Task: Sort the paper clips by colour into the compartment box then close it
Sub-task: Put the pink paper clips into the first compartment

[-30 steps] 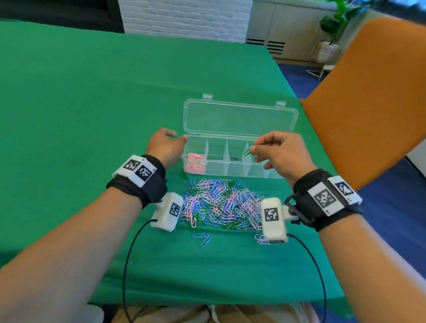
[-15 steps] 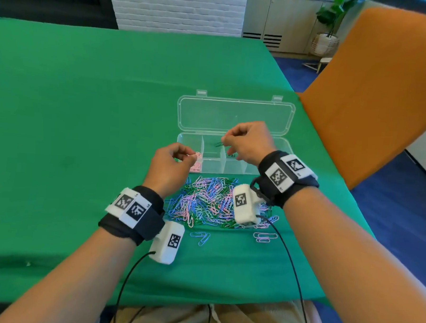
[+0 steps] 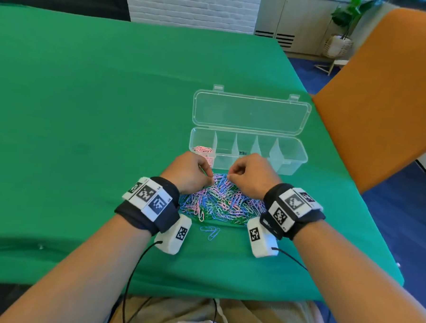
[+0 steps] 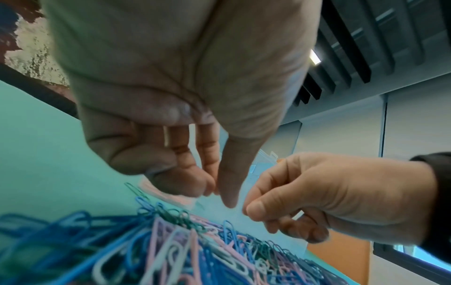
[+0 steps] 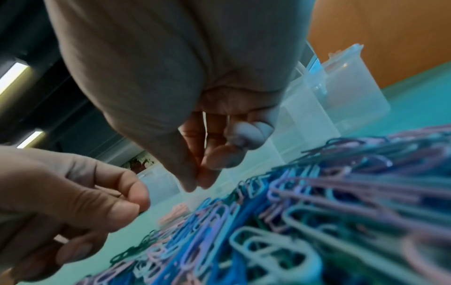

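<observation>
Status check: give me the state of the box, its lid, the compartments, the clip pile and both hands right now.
Compartment box: open.
Lid: folded back flat.
Leftmost compartment: holds pink clips.
Clip pile: mixed, unsorted.
Left hand: fingers curled over pile.
Right hand: fingers curled over pile.

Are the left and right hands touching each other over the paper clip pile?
Apart. The left wrist view shows a plain gap of pale background between the left hand thumb tip and the right hand fingertips, above the paper clip pile.

A green-covered table [image 3: 87, 93] stands by an orange chair [image 3: 388, 96], white brick wall [image 3: 190, 4] and blue floor [image 3: 402, 208].
</observation>
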Tool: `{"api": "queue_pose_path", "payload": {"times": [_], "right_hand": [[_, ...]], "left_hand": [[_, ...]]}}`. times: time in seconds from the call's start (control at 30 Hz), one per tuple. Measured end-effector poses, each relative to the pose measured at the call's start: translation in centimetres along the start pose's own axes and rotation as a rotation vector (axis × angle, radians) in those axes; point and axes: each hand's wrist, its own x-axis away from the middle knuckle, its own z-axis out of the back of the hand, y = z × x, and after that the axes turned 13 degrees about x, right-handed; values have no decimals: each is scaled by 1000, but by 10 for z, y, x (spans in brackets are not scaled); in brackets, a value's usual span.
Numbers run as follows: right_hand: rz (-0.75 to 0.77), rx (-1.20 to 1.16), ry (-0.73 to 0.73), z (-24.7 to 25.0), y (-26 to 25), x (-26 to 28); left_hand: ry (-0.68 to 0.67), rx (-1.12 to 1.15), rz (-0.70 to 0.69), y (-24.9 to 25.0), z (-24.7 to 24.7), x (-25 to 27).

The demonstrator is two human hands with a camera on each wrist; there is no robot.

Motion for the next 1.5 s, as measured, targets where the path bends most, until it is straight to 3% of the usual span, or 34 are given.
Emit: {"api": "queue_pose_path", "payload": {"times": [0.17, 0.4, 0.5, 0.67, 0.83, 0.97, 1.07, 1.23, 1.37, 1.5], "right_hand": [[-78, 106, 27, 6, -2, -7], [-84, 216, -80, 0, -7, -8], [-102, 161, -92, -2, -2, -8], [-119, -159, -140, 9, 16, 3], [-159, -444, -244, 17, 23, 14], [-139, -624, -285, 20, 19, 19], [-120, -647, -270, 21, 15, 23], [-93, -436, -195, 16, 18, 36], [-38, -260, -311, 11, 25, 44], [-71, -116, -172, 15, 30, 36]], "left_hand": [[8, -43, 23, -2, -3, -1], [-48, -200, 76, 0, -4, -4], [-45, -225, 59, -1, -2, -4], [-92, -156, 47, -3, 1, 0], [-103, 62, 50, 1, 7, 3], [-139, 610, 166, 9, 9, 6], [-189, 748, 199, 10, 9, 8], [-209, 498, 184, 9, 5, 7], [-159, 238, 119, 11, 1, 6], [-129, 61, 64, 16, 0, 5]]}}
